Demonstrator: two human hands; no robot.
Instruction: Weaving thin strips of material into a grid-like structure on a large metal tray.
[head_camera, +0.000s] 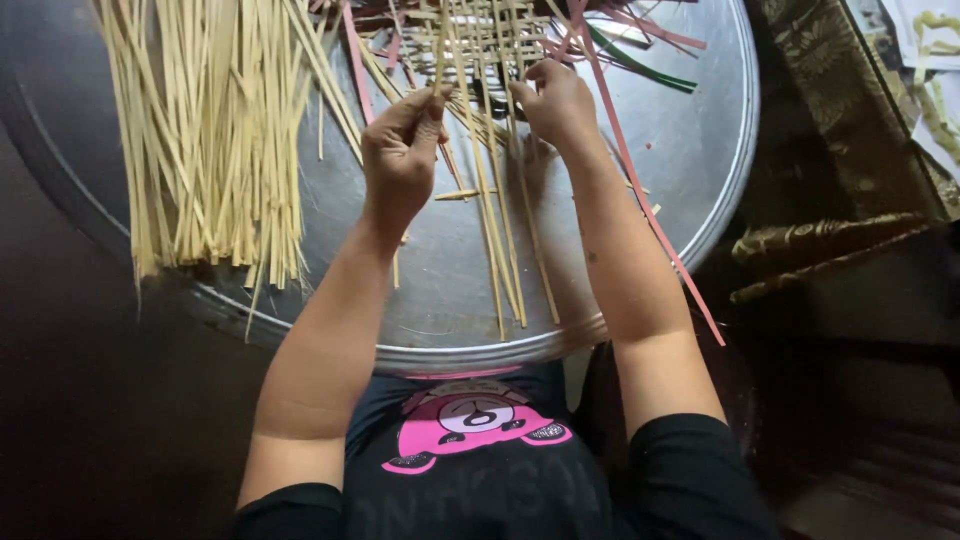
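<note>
**Strip by strip, a woven mat takes shape on a metal tray**

Dark flooring surrounds a large round metal tray (690, 140) that serves as the work surface, seen from above the worker's own arms. Across its left side lies a thick loose bundle of pale bamboo strips (205, 130), not yet used. At the tray's far edge sits the woven lattice (480, 35), only a small patch of crossed strips showing, with long unwoven ends trailing toward the worker; by the look of it, most of the weaving is left to do. Pink strips (640, 190) and a green strip (640, 65) run through the right of the work. The left hand (400, 150) is closed in a pinch on one upright pale strip (440, 50). The right hand (555, 100) is curled, fingers pressed to the lattice's near edge; whether it grips a strip cannot be told.
</note>
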